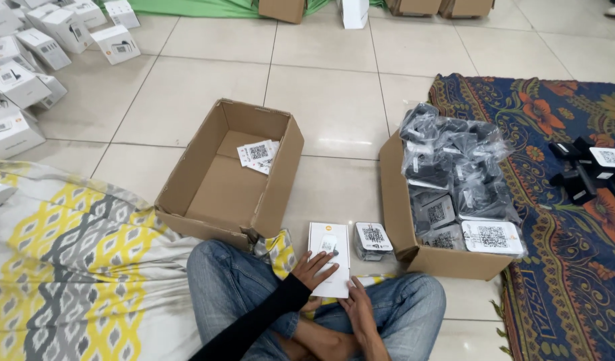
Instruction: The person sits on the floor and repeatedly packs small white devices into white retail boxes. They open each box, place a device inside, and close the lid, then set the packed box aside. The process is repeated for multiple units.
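I sit cross-legged in jeans on a tiled floor. A flat white box (pixel 329 257) lies in front of my knees. My left hand (pixel 314 269), in a black sleeve, rests its fingers on the box's near left part. My right hand (pixel 358 309) touches the box's near edge from below. A small white tag sits on top of the box. Beside it on the right lies a small black item in clear plastic (pixel 373 240) with a square code sticker.
An open cardboard box (pixel 211 220) holding a few code stickers (pixel 259 155) stands ahead left. A second cardboard box (pixel 448 259) full of bagged black items is at right. Patterned rug (pixel 575 267) right, yellow-grey blanket (pixel 73 267) left, white boxes (pixel 27 67) far left.
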